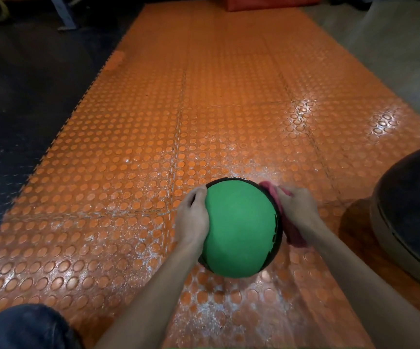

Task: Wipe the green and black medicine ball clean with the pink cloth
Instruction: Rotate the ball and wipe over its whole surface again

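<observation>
Round green and black rubber medicine ball (pixel 239 230) on orange studded floor mat (pixel 133 152).
Left hand (pixel 194 215) fingers curled against ball's side; right hand (pixel 296 208) grips crumpled pink cloth (pixel 295 238) against opposite side.

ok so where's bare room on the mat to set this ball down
The orange mat is bare ahead of the medicine ball up to the red pad, and left of the left hand to the dark floor. Crowded to the right: right hand, pink cloth, then a big dark object.

Orange studded floor mat (pixel 203 109), glossy glare; dark floor (pixel 22 96) beside it.
</observation>
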`<state>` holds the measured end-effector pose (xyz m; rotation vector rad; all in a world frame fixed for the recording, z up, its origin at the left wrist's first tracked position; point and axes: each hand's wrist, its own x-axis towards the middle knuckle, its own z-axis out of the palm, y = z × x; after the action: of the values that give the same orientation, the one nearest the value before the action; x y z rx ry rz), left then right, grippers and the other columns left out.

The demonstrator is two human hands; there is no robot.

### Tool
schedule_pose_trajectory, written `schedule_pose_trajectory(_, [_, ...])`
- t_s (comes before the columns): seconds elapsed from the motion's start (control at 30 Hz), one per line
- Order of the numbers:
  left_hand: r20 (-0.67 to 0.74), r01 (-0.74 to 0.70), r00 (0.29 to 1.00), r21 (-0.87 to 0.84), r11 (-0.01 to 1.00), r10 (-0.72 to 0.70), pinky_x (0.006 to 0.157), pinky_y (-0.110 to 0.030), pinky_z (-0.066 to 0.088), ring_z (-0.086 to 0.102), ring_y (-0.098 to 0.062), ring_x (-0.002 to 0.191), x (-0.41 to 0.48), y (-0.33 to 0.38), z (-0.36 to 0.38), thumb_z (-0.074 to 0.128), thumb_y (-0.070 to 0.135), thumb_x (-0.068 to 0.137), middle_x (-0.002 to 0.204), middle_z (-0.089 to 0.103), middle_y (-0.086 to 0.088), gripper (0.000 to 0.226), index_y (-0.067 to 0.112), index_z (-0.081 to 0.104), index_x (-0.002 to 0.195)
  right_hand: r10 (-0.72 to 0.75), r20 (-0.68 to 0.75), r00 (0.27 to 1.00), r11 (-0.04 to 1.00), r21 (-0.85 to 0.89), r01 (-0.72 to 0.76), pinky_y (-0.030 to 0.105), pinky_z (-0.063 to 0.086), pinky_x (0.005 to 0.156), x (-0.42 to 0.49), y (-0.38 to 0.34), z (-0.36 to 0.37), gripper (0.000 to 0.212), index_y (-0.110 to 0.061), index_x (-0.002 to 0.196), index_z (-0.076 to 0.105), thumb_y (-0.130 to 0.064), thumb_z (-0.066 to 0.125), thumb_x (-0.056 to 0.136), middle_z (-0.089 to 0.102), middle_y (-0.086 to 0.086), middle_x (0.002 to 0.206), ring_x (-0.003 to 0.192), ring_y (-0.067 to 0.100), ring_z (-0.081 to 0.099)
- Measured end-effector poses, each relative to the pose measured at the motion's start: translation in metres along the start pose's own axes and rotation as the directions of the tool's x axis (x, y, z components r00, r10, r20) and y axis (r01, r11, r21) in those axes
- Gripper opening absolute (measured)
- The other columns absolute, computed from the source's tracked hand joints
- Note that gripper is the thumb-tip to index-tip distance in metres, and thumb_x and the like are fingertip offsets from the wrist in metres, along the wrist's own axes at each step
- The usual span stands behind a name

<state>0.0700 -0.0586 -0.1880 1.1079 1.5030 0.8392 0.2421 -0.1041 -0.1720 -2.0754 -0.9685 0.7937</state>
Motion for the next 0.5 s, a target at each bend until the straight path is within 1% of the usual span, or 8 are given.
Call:
schedule_pose_trajectory(0.1, [-0.062, 0.017, 0.998, 0.051, 0.999, -0.014, 0.095, -0.045, 0.045, 0.057, -0.017, 0.104, -0.001, 0.002, 0.011, 0.04, 0.051, 0.092, 0.117, 0.059, 0.012, 0.033, 0.039, 0.056, 0.119, -0.248, -0.06, 0.967, 0.933, -0.285, 0.221, 0.019, 0.023, 0.032, -0.015, -0.025, -0.002, 0.03, -0.028, 0.094, 0.065, -0.048, 0.042, 0.09, 0.05, 0.004, 0.056, 0.035, 0.01, 0.035])
schedule_pose_trajectory(0.17, [-0.089, -0.005, 0.996, 0.125, 0.992, 0.016, 0.091, -0.044, 0.047, 0.059, -0.019, 0.1, -0.005, 0.003, 0.018, 0.035, 0.056, 0.089, 0.112, 0.062, 0.012, 0.037, 0.042, 0.057, 0.115, -0.522, -0.023, 0.853, 0.702, -0.58, 0.414, 0.017, 0.024, 0.035, -0.036, -0.047, 0.009, 0.031, -0.036, 0.108, 0.062, -0.051, 0.039, 0.091, 0.053, 0.0, 0.077, 0.047, 0.011, 0.044])
schedule_pose_trajectory(0.23, [-0.08, -0.033, 0.996, 0.172, 0.984, 0.048, 0.093, -0.045, 0.046, 0.058, -0.021, 0.104, -0.007, 0.004, 0.023, 0.03, 0.06, 0.084, 0.118, 0.061, 0.012, 0.046, 0.043, 0.055, 0.118, -0.666, 0.024, 0.745, 0.552, -0.656, 0.515, 0.016, 0.026, 0.041, -0.048, -0.059, 0.016, 0.025, -0.036, 0.099, 0.067, -0.048, 0.047, 0.089, 0.054, 0.0, 0.081, 0.055, 0.013, 0.051])
schedule_pose_trajectory(0.3, [-0.042, -0.041, 0.998, 0.176, 0.984, 0.049, 0.097, -0.046, 0.043, 0.055, -0.02, 0.111, -0.005, 0.007, 0.024, 0.031, 0.06, 0.087, 0.126, 0.057, 0.01, 0.047, 0.041, 0.052, 0.124, -0.593, -0.02, 0.805, 0.645, -0.61, 0.46, 0.016, 0.027, 0.04, -0.036, -0.05, 0.01, 0.025, -0.037, 0.1, 0.066, -0.049, 0.046, 0.089, 0.051, -0.001, 0.08, 0.05, 0.009, 0.046])
schedule_pose_trajectory(0.33, [-0.027, -0.036, 0.999, 0.162, 0.986, 0.041, 0.099, -0.046, 0.042, 0.054, -0.019, 0.113, -0.004, 0.008, 0.023, 0.033, 0.058, 0.09, 0.128, 0.055, 0.01, 0.045, 0.038, 0.05, 0.127, -0.472, -0.066, 0.879, 0.76, -0.535, 0.368, 0.017, 0.029, 0.037, -0.025, -0.039, 0.002, 0.029, -0.036, 0.105, 0.065, -0.049, 0.044, 0.089, 0.056, 0.002, 0.082, 0.047, 0.009, 0.044])
schedule_pose_trajectory(0.4, [-0.026, -0.019, 0.999, 0.137, 0.99, 0.023, 0.101, -0.046, 0.041, 0.052, -0.017, 0.115, -0.003, 0.007, 0.021, 0.037, 0.054, 0.093, 0.13, 0.054, 0.011, 0.042, 0.036, 0.05, 0.128, -0.109, -0.083, 0.991, 0.978, -0.189, 0.092, 0.021, 0.036, 0.038, -0.007, -0.011, -0.01, 0.034, -0.019, 0.106, 0.066, -0.041, 0.046, 0.09, 0.067, 0.016, 0.082, 0.044, 0.013, 0.044])
schedule_pose_trajectory(0.47, [-0.039, -0.023, 0.999, 0.139, 0.99, 0.028, 0.098, -0.039, 0.042, 0.055, -0.013, 0.108, -0.008, 0.009, 0.022, 0.038, 0.051, 0.094, 0.122, 0.057, 0.015, 0.039, 0.035, 0.051, 0.128, 0.105, -0.048, 0.993, 0.989, 0.107, -0.1, 0.025, 0.041, 0.043, -0.001, 0.012, -0.011, 0.034, -0.007, 0.106, 0.065, -0.031, 0.045, 0.093, 0.067, 0.022, 0.078, 0.046, 0.017, 0.048])
schedule_pose_trajectory(0.5, [-0.044, -0.019, 0.999, 0.143, 0.99, 0.025, 0.093, -0.033, 0.042, 0.055, -0.009, 0.098, -0.008, 0.012, 0.024, 0.039, 0.049, 0.095, 0.111, 0.058, 0.019, 0.038, 0.035, 0.052, 0.127, 0.125, -0.056, 0.991, 0.984, 0.136, -0.117, 0.025, 0.04, 0.044, -0.001, 0.015, -0.008, 0.034, -0.006, 0.107, 0.065, -0.03, 0.045, 0.094, 0.067, 0.022, 0.076, 0.048, 0.02, 0.052])
